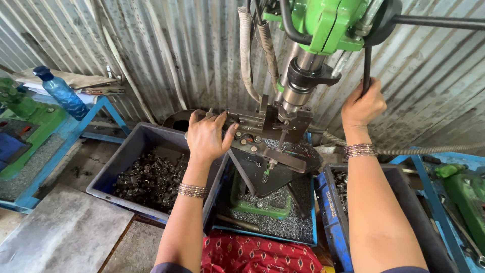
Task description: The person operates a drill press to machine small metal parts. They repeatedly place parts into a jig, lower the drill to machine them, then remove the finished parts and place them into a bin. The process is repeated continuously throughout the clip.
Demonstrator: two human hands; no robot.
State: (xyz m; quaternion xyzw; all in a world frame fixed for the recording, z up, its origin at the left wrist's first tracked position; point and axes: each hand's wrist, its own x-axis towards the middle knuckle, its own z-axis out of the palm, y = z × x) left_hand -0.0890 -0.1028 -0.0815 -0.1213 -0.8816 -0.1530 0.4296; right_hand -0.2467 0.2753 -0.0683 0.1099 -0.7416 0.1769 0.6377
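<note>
Drill press [303, 76] — where do we stand with it?

— Our right hand [365, 105] has its grip wrapped tight around the black feed lever [367, 65], and our left hand [208, 136] lies spread, fingers apart, on the metal clamp block [262, 124] under the spindle, holding nothing.

— Is the bit into the work?

— We cannot tell; the tip sits just above the plate, and the small piece there is hard to make out.

— And the stock?

— We judge it midway: the grey bin [126, 151] on our left holds a heap of small metal parts, while the blue bin [328, 207] on our right shows only a few. Metal shavings cover the tray [273, 227] below.
</note>
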